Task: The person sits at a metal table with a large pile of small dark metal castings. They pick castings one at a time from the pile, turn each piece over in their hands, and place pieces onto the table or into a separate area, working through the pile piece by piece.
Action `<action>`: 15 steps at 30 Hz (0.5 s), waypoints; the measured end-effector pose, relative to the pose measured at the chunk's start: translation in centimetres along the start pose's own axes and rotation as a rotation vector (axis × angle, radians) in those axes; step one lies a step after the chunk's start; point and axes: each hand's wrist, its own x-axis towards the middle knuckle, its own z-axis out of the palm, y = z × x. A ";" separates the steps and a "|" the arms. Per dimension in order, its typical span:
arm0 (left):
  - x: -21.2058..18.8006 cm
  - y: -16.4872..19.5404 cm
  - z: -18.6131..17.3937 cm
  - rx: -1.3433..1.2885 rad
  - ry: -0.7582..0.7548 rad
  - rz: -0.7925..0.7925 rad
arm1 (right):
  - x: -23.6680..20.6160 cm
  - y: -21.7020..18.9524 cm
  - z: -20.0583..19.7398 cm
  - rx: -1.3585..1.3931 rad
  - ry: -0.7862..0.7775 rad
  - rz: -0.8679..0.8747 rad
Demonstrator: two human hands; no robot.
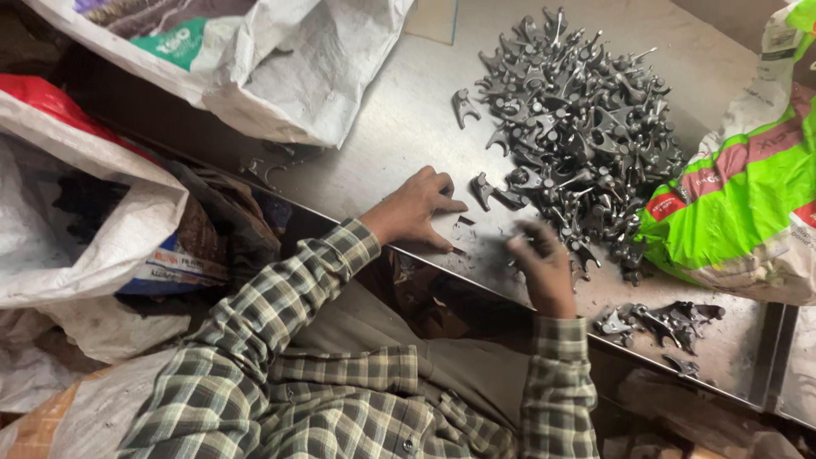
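Note:
A large heap of dark metal forked parts (582, 127) covers the far side of a steel table (391, 127). My left hand (414, 208) rests flat on the table near its front edge, fingers spread, fingertips next to one loose forked part (491, 194). My right hand (541, 263) is blurred at the heap's near edge; its fingers are curled and I cannot tell if they hold a part. A single part (464, 105) lies apart, left of the heap. A small separate group of parts (659, 321) lies to the right of my right hand.
A white woven sack (263, 68) lies at the table's far left. A green and white sack (739, 204) sits on the right of the table. Another white sack (76, 221) with dark contents stands on the left, below table level.

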 end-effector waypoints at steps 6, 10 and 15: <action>-0.2 0.0 0.1 0.000 0.005 0.010 | 2.8 -0.5 0.6 -0.401 0.294 -0.095; -0.3 0.3 -0.2 -0.014 0.017 0.009 | 4.2 -0.7 3.3 -1.056 0.406 -0.455; -0.3 0.3 -0.2 -0.028 0.028 0.012 | 3.1 -0.5 2.9 -1.088 0.399 -0.495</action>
